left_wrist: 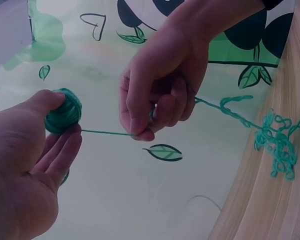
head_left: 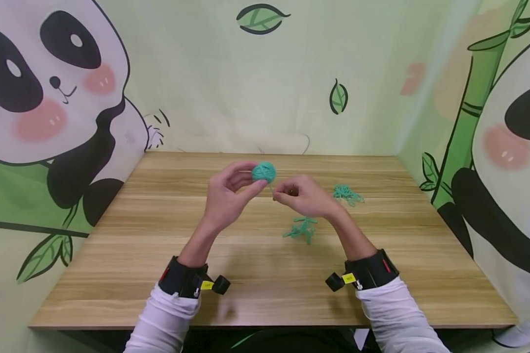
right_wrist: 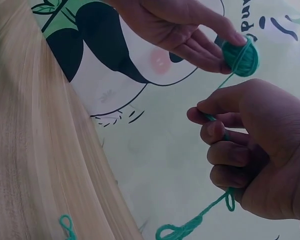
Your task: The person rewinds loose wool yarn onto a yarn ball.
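A small ball of teal yarn (head_left: 263,172) is pinched between the thumb and fingertips of my left hand (head_left: 229,196), held up over the table. From the ball a short taut strand (left_wrist: 107,132) runs across to my right hand (head_left: 306,196). That hand pinches the strand between thumb and forefinger, its other fingers curled round the yarn. Below the right hand, in the right wrist view, a looped tail of yarn (right_wrist: 182,229) hangs out of the fist. In the left wrist view, the tail leads toward a loose tangle of yarn (left_wrist: 277,142).
Two loose heaps of teal yarn show in the head view: a nearer heap (head_left: 302,229) below the right hand and a farther heap (head_left: 347,194) to its right. The wooden table (head_left: 128,274) ends at a panda-printed backdrop (head_left: 194,88). Each wrist wears a black camera band (head_left: 371,269).
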### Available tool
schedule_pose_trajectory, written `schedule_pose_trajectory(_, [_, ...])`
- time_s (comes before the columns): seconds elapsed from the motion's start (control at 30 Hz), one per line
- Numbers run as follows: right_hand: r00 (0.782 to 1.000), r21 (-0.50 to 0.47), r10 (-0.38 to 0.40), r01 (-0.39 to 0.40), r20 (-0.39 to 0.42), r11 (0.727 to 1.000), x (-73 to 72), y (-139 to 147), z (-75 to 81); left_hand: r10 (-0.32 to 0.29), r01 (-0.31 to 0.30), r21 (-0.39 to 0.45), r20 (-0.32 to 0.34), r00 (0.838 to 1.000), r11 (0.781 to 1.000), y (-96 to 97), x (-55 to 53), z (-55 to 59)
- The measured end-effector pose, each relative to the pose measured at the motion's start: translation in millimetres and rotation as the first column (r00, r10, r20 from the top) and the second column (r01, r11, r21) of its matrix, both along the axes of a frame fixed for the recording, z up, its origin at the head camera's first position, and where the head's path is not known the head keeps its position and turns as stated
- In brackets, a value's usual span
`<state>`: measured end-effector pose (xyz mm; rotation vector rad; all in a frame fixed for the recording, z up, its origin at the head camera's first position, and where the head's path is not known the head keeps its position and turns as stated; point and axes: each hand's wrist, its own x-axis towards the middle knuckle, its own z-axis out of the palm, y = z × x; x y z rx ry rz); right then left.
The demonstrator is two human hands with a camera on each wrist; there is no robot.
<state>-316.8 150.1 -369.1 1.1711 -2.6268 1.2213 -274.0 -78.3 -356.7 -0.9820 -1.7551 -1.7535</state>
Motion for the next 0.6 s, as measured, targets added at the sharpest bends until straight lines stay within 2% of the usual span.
schedule_pose_trajectory(0.2, [0.998,0.011,0.053,-0.053,-0.015,0.999,8.9,-2.6,8.1,0.068,-0.068,0.002,-0.019,0.997,0.998,-3.2,-16.9,-15.4])
schedule_pose_trajectory(0.27, [0.997,0.011,0.069,-0.069,-0.015,0.998,12.4,-3.5,11.3,0.083,-0.083,0.003,-0.025,0.996,0.997,-2.8,-16.2,-14.6])
schedule_pose_trajectory(0.43, [0.995,-0.027,0.104,-0.104,0.001,0.994,20.9,-5.5,20.0,0.119,-0.119,-0.01,-0.036,0.992,0.993,0.8,-3.7,-3.5])
schedule_pose_trajectory(0.6, [0.992,-0.128,0.126,-0.124,0.012,0.984,28.8,-5.3,28.8,0.124,-0.126,-0.053,-0.038,0.992,0.991,1.7,-3.6,-6.1])
